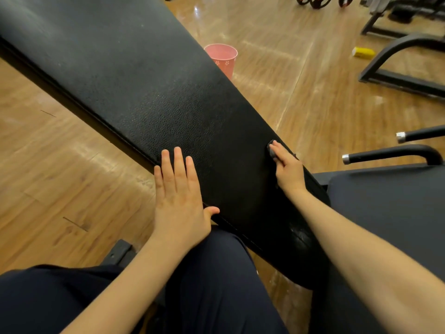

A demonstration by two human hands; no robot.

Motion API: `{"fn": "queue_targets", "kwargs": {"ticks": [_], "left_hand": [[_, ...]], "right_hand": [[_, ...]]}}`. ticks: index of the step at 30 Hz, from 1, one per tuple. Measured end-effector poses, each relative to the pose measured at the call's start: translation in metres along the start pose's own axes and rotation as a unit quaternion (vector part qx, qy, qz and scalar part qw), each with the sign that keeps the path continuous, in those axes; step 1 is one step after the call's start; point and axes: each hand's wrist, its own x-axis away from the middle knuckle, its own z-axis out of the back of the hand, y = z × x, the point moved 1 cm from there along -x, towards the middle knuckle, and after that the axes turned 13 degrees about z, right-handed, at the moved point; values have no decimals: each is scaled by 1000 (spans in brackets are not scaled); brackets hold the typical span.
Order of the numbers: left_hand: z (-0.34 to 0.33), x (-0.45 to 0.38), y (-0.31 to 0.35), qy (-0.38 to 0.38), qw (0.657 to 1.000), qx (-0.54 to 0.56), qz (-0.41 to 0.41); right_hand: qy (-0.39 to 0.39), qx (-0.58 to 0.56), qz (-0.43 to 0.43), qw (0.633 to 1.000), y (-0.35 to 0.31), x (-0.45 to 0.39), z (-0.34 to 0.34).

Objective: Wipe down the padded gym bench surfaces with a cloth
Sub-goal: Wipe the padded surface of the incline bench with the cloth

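Observation:
A long black padded bench back (149, 92) runs diagonally from the upper left to the lower right. My left hand (179, 196) lies flat on its near edge with the fingers straight. My right hand (287, 167) is at the pad's far edge, holding a small dark cloth (272, 149) against the surface; only a bit of cloth shows past the fingertips. A second dark pad (390, 208), the seat, lies at the right.
A pink bucket (224, 57) stands on the wooden floor behind the pad. Two black handles with chrome tips (385, 154) stick out at the right. A yellow object (363, 53) and black machine frames (395, 66) are farther back. My dark-trousered legs (204, 285) fill the bottom.

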Motion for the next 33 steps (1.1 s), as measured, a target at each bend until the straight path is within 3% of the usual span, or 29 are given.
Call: {"fn": "queue_targets", "kwargs": {"ticks": [4,10,15,21,26,33], "left_hand": [[-1,0,0,-1,1000,-8,3],[2,0,0,-10,1000,-25,9],[0,1,1,-6,1000,-24,9],[-1,1,0,-6,1000,-30,1],[-1,-1,0,-8,1000,-16,1],[-1,0,-1,-4,1000,-29,3]], "right_hand": [[-42,28,19,999,2,-13,-1],[-13,27,12,999,14,-5,-8],[20,44,-173,984,48,-5,10],[13,31,-61,998,12,-23,-12],[0,39,-32,999,26,-5,0],[-13,15,-186,982,49,-3,20]]}}
